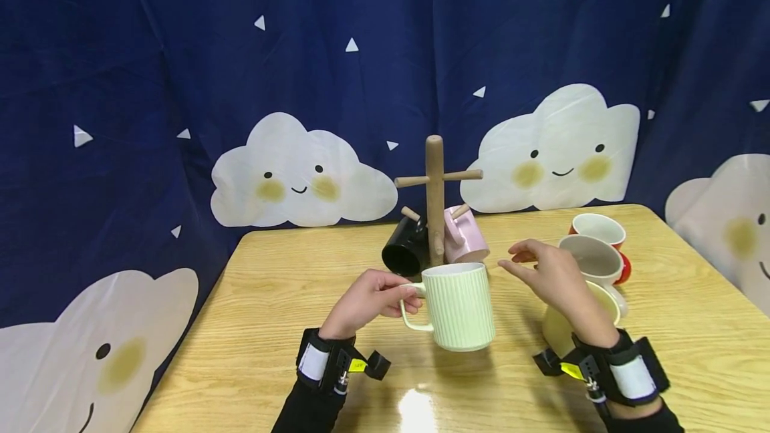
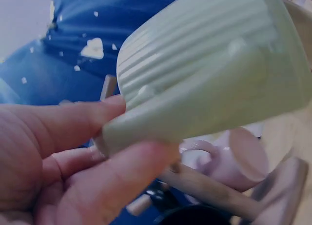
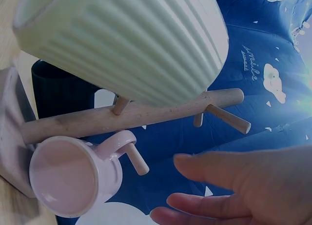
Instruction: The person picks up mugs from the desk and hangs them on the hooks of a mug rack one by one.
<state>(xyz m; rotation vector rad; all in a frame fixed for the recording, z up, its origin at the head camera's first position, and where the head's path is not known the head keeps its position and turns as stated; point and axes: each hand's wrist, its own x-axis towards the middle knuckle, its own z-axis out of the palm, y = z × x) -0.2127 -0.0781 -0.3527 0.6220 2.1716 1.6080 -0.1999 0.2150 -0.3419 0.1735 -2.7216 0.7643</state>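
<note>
A pale green mug [image 1: 460, 309] is held up above the wooden surface [image 1: 277, 272], in front of a wooden rack [image 1: 435, 199], by the left hand [image 1: 375, 299]; its handle is pinched between thumb and fingers in that grip, and the mug is kept nearly upright, its ribbed side turned to the head camera; the fingertips behind the handle are partly hidden. The right hand [image 1: 556, 279] is held empty to the other side of the mug, well apart from it, its grip spread, with a gap between thumb and fingers.

The foot of the rack is covered by the pale green mug in the head view; in the right wrist view it is cut off by the left edge. A pink mug [image 1: 468, 239] is hung by its handle on a low peg; a black mug [image 1: 406, 249] is seen on the rack's other side, but how its handle is met by the peg is hard to make out. The pale green mug is cropped at the top in both wrist views.

By the right forearm, a yellow mug [image 1: 556, 329] is largely hidden; behind it a white-lined mug [image 1: 592, 256] and a red mug [image 1: 598, 227] are overlapped; which handle is borne by which cannot be told.
</note>
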